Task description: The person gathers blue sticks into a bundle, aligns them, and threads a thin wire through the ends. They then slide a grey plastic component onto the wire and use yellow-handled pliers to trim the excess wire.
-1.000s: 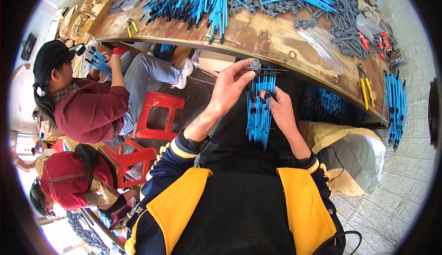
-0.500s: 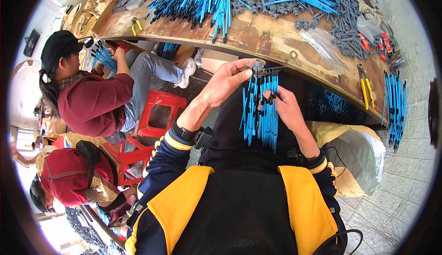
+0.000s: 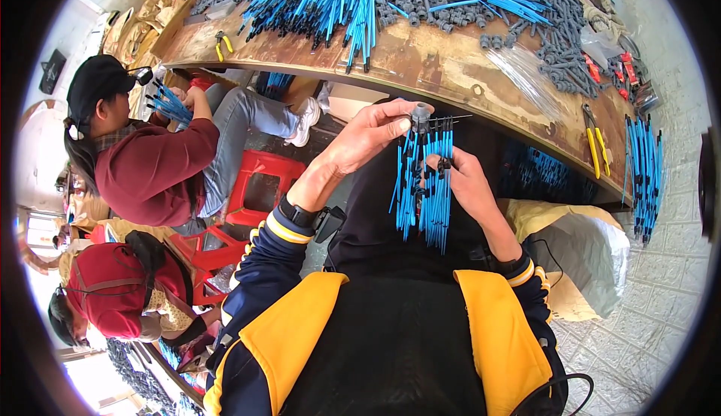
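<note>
From the head camera, a person is holding a bundle of blue rods (image 3: 438, 213) in front of the middle of the near edge of a wooden tabletop (image 3: 424, 52). Compared with one second ago, the rods are fanning wider, now hanging in two clusters with a dark gap between their lower ends. The left hand (image 3: 366, 137) is keeping its pinch, thumb and forefinger closing on a grey fitting (image 3: 422, 113) at the top of the bundle. The right hand (image 3: 469, 179) is gripping in among the rods with curled fingers, near their black collars; exactly how many it is holding cannot be told.

The tabletop is showing worn brown wood with pale, scuffed patches. Loose blue rods (image 3: 323, 3) and ridged grey plastic fittings (image 3: 559, 52) are lying heaped toward its far side. Clear, glossy thin strips (image 3: 526, 78) are lying near the right part of the near edge, close to yellow-handled pliers (image 3: 598, 142) by the right corner.

The held rods are looking slim, straight and bright blue, with black parts at their upper ends and partway down. The fitting is looking matte, short and round, and a thin dark wire (image 3: 460, 118) is sticking out beside it to the right.
</note>
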The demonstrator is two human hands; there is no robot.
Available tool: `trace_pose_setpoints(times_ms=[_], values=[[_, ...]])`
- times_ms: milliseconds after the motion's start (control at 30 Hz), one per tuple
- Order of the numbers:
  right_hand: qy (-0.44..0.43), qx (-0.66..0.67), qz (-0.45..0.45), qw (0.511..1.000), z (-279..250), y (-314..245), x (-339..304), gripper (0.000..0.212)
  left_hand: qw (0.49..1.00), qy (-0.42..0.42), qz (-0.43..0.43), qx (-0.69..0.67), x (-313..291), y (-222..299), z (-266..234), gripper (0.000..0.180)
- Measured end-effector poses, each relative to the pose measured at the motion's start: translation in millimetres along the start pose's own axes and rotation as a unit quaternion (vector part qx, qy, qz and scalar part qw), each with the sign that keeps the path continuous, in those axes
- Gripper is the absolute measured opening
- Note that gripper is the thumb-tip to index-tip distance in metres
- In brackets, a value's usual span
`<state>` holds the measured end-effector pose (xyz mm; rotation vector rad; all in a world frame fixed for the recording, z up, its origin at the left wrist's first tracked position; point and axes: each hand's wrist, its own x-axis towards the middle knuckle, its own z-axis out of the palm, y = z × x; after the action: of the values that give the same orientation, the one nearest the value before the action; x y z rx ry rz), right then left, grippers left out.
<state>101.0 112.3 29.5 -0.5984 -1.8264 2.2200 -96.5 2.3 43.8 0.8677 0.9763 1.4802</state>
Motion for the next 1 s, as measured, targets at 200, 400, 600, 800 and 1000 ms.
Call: trace_pose_setpoints(times_ms=[200,400,600,800,1000], values=[[-0.019,0.019,0.021,0.999,-0.1,-2.4,4.8,0.023,1.0,-0.01,0.009,-0.005,-1.2,5.2,-0.2,0.048],[-0.027,0.024,0.02,0.999,1.2,3.4,9.6,0.02,1.0,-0.008,0.004,-0.016,-3.1,6.6,-1.9,0.048],[-0.081,0.065,0.001,0.995,-1.7,10.0,12.0,0.013,0.998,-0.041,-0.006,-0.04,-6.0,6.0,-12.6,0.048],[-0.108,0.046,-0.005,0.993,-5.4,9.3,17.3,0.014,0.995,-0.08,-0.002,-0.052,-0.3,8.5,-14.9,0.051],[-0.095,0.057,-0.011,0.994,5.1,9.3,-4.7,0.02,0.993,-0.078,0.002,-0.089,-4.3,-2.7,-7.2,0.049]])
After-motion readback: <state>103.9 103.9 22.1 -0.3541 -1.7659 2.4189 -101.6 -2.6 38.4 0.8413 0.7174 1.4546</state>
